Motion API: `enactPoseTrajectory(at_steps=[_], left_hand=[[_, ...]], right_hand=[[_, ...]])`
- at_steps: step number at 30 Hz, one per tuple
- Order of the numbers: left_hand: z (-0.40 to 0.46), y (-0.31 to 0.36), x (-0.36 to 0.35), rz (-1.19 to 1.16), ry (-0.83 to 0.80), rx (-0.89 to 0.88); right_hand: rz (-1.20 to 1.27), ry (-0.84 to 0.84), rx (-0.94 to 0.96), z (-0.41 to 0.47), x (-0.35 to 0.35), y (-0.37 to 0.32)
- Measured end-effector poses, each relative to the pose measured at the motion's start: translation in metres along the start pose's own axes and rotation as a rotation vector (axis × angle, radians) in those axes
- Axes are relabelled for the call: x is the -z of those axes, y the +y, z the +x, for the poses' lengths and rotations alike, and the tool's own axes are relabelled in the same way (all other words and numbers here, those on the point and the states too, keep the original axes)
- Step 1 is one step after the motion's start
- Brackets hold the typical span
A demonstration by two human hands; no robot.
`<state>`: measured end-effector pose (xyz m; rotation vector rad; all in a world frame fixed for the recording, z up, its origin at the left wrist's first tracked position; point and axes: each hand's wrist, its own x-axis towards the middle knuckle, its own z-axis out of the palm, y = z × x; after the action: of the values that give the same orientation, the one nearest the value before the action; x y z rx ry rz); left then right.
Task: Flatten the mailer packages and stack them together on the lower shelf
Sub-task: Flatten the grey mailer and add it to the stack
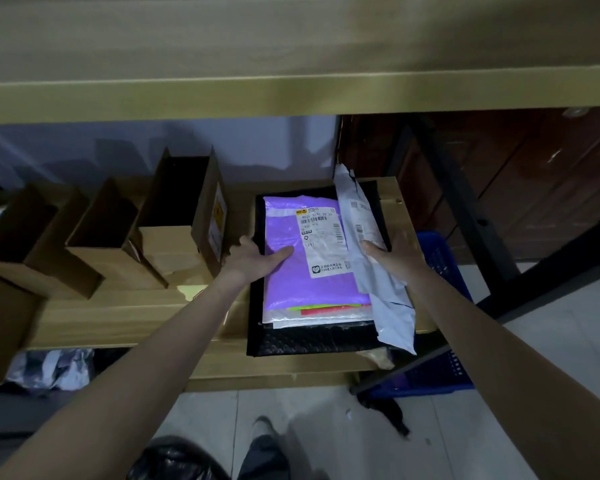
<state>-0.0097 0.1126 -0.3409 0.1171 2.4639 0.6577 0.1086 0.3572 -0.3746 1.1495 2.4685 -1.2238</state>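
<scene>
A stack of mailers lies on the lower shelf (125, 317). On top is a purple mailer (288, 285) with a white shipping label. Under it show green, red and clear bubble mailers, and at the bottom a large black bubble mailer (312, 341). A white-grey poly mailer (381, 285) leans tilted along the stack's right side. My left hand (257, 259) grips the stack's left edge, thumb on the purple mailer. My right hand (397, 256) holds the white-grey mailer against the right edge.
Several open cardboard boxes (174, 216) stand on the shelf left of the stack. The upper shelf board (291, 95) hangs overhead. A blue plastic basket (440, 258) sits on the floor to the right, behind the black shelf post (465, 202). Crumpled bags lie below.
</scene>
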Motion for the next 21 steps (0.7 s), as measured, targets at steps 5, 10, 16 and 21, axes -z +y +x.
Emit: enactPoseTrajectory(at_steps=[5,10,16,21], left_hand=[[0.013,0.000,-0.001,-0.094,-0.020,0.044],[0.012,0.002,0.003,-0.234,-0.028,-0.022],[-0.002,0.013,0.008,-0.191,0.063,-0.107],[-0.034,0.012,0.011,-0.179,0.151,-0.148]], right_hand=[[0.087,-0.072,-0.106,-0.013,0.011,-0.015],[0.108,-0.174,-0.150,-0.035,0.010,-0.031],[0.109,-0.080,-0.074,-0.042,0.011,-0.034],[0.053,-0.028,0.067,-0.066,0.011,-0.037]])
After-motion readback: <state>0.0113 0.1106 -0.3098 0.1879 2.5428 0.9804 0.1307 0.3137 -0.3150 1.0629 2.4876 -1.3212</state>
